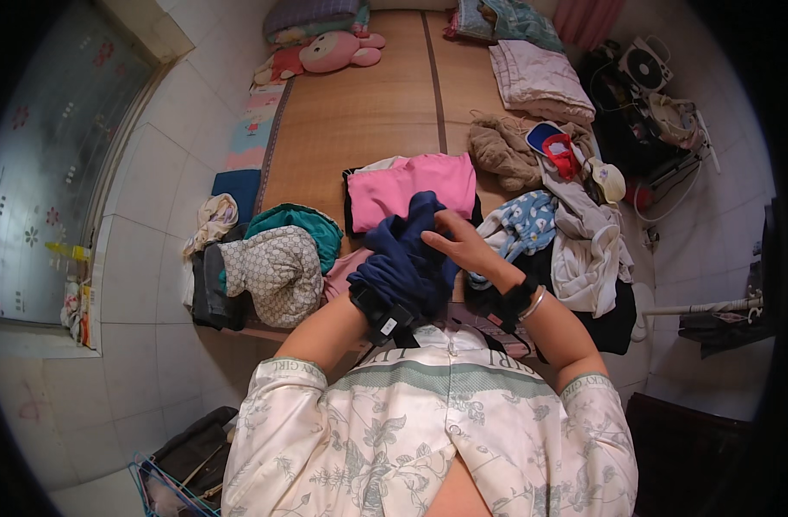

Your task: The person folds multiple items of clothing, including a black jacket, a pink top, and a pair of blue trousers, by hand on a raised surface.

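Note:
A crumpled navy garment (407,252) hangs bunched in front of my chest. My left forearm reaches into it; the cloth covers that hand completely, so its fingers are hidden. My right hand (461,242) is at the garment's right edge, fingers apart and slightly curved; whether it grips any cloth is not clear. Just beyond lies a folded pink garment (413,187) on top of black and white cloth. A dusty pink cloth (347,274) lies to the left, partly under the navy one.
At left lie a patterned padded garment (274,274), a teal one (300,226) and dark jeans (216,291). At right are a blue printed cloth (526,223), a brown fluffy garment (507,152), white clothing (584,265) and caps. A pink plush toy (332,52) lies on the bed mat (361,116).

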The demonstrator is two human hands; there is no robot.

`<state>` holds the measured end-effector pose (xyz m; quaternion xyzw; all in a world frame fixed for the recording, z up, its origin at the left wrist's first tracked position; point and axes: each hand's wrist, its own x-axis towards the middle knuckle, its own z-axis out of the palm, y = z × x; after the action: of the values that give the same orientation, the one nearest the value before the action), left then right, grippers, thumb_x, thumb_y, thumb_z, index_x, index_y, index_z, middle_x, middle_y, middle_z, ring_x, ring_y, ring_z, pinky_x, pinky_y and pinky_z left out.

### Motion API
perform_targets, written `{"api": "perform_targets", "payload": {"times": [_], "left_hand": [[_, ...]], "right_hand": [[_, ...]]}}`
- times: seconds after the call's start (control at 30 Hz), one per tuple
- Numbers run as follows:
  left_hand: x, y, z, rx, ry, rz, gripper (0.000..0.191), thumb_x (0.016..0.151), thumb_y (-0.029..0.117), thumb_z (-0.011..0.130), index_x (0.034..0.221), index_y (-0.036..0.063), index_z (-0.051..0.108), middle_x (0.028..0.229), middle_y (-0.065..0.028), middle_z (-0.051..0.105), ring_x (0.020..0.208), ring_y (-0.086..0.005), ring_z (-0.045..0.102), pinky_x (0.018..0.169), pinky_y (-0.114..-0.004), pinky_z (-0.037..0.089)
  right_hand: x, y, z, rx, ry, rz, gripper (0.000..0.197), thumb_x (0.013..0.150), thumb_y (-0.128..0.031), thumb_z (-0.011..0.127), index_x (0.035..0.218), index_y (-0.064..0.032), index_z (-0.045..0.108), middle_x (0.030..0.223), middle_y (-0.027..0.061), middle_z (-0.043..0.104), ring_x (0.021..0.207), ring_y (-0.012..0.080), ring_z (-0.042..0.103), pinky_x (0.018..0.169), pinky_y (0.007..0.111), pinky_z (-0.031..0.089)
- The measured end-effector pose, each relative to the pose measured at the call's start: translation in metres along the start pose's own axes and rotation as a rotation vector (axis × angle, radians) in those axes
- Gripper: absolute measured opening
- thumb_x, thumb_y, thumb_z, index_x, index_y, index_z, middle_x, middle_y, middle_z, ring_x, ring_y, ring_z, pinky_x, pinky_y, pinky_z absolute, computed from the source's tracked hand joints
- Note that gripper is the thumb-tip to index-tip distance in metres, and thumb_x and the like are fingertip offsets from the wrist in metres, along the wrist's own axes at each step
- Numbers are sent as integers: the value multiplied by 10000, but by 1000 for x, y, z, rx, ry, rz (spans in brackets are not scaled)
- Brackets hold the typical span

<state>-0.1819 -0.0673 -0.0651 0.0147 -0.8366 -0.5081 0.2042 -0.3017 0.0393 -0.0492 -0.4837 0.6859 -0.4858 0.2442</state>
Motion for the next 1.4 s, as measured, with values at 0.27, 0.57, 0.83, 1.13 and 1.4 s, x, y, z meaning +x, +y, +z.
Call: {"api": "perform_targets", "payload": {"times": [0.27, 0.57, 0.83, 1.13, 1.4], "left_hand": [[-13, -25, -10, 180, 54, 14, 234, 690, 226, 663, 837, 101, 532, 791, -73, 563, 803, -215, 588, 658, -329, 440], [-10, 0, -24, 551, 9, 19, 399, 611, 287, 690, 949, 118, 560, 912, -83, 599, 878, -253, 586, 666, -339, 451], [-8, 23, -26, 778, 133, 29, 505, 682, 355, 644, 1113, 135, 499, 1020, -76, 579, 818, -236, 603, 667, -338, 448], [-22, 13, -28, 483, 56, 49, 490, 721, 318, 625, 1141, 114, 478, 1005, -66, 577, 790, -220, 593, 663, -328, 448], [6, -19, -30, 530, -112, 55, 476, 756, 285, 609, 1165, 95, 459, 992, -58, 575, 765, -206, 585, 660, -320, 447]], "right_hand": [[-22, -35, 22, 319, -619, -230, 336, 910, -229, 534, 724, 16, 398, 828, 63, 350, 766, 164, 369, 721, 282, 327], [8, 4, 21, 50, -117, 124, 204, 823, -184, 634, 878, -7, 547, 758, 82, 545, 674, 169, 537, 600, 270, 433], [24, 3, 43, -166, 294, -279, 110, 774, -31, 583, 838, -1, 499, 921, 161, 473, 863, 314, 492, 721, 346, 404], [30, 3, 47, 15, 286, -79, 100, 816, -15, 543, 915, -14, 532, 760, 203, 528, 682, 338, 532, 632, 332, 432], [-5, -50, 52, 88, -325, -376, 136, 803, -14, 594, 924, 13, 539, 803, 167, 558, 728, 276, 555, 670, 291, 434]]}}
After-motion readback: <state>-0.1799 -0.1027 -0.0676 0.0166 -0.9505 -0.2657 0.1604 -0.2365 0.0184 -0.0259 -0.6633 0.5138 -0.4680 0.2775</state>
